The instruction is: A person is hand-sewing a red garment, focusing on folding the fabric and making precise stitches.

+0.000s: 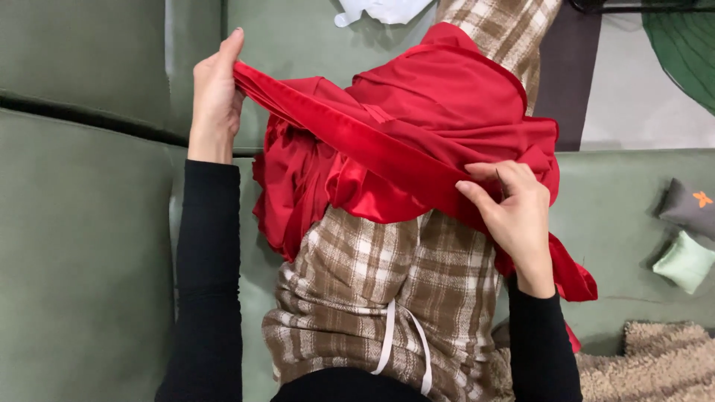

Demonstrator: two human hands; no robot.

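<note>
Green sofa [82,246], left hand [216,93] and right hand [514,212] each pinching red garment [417,126]

A green leather sofa [82,246] carries a white cloth [383,10] at its far edge, 2 small pouches at the right, 1 grey pouch [689,206] with an orange mark and 1 pale green pouch [685,260], and a shaggy beige blanket [655,361] at the near right corner.
</note>
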